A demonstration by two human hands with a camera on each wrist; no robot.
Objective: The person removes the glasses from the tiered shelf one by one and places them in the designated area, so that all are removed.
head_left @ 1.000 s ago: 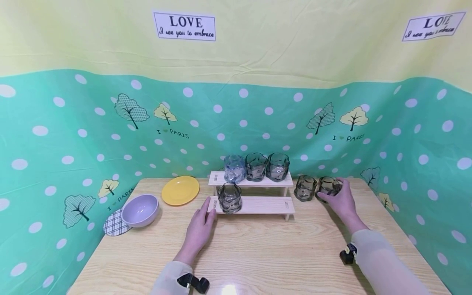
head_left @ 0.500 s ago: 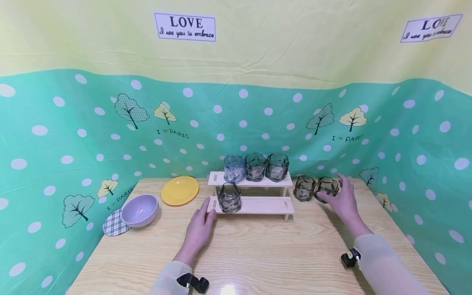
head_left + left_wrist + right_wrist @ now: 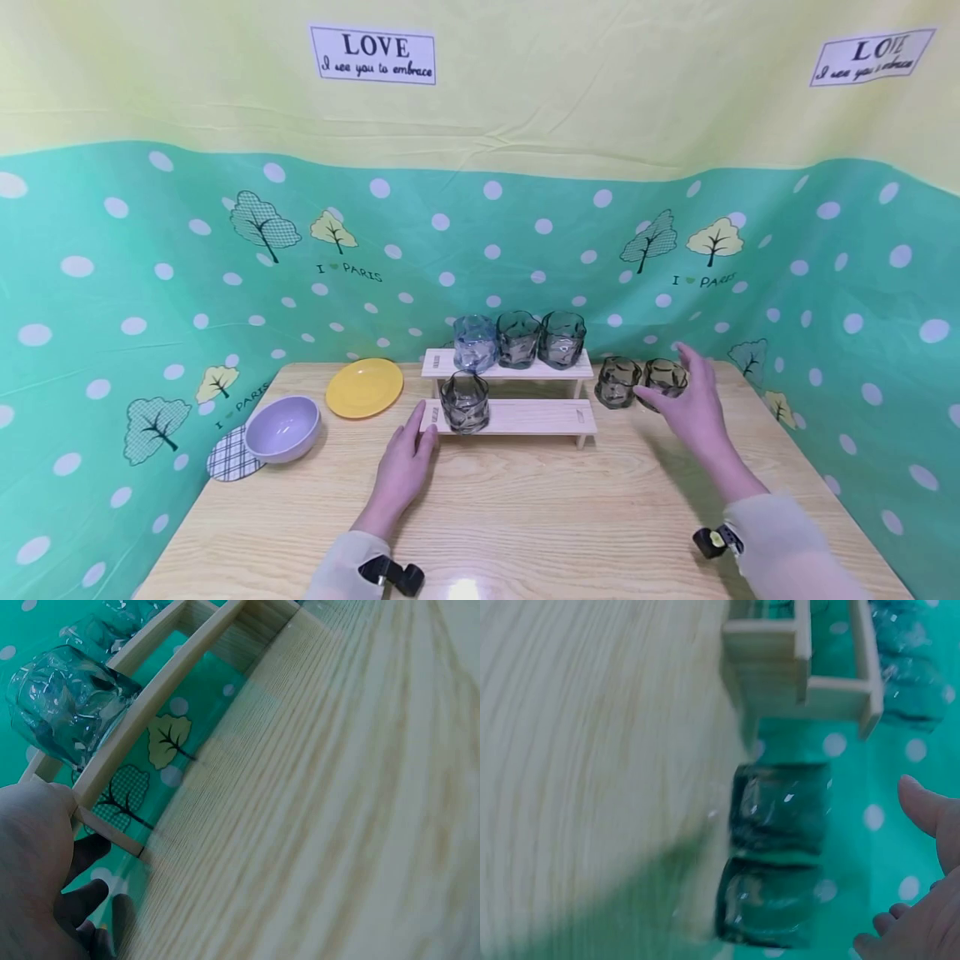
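Table (image 3: pixel 525 508) of pale wood carries everything, and a two-step wooden rack (image 3: pixel 517 417) standing near its back edge serves as the landmark. Three glasses are lined up on the rack's upper step; one more smoky glass (image 3: pixel 465 403) stands at the left end of the lower step, the rest of that step being bare. Just right of the rack, on the table, two dark tumblers are set side by side and touching: the nearer-to-rack tumbler (image 3: pixel 617 382) and the outer tumbler (image 3: pixel 664 379).

Right hand (image 3: pixel 693 408) is held right of the rack with fingers spread and relaxed, thumb toward the outer tumbler; no grip is seen, and in the right wrist view the fingers (image 3: pixel 922 806) are apart from the glass (image 3: pixel 769 900). The outer tumbler lies just ahead of and left of those fingers, upright. This hand is judged the nearer one to both tumblers.

Left hand (image 3: pixel 405 467) is laid flat at the rack's front left corner, fingertips touching the lower step, nothing grasped.
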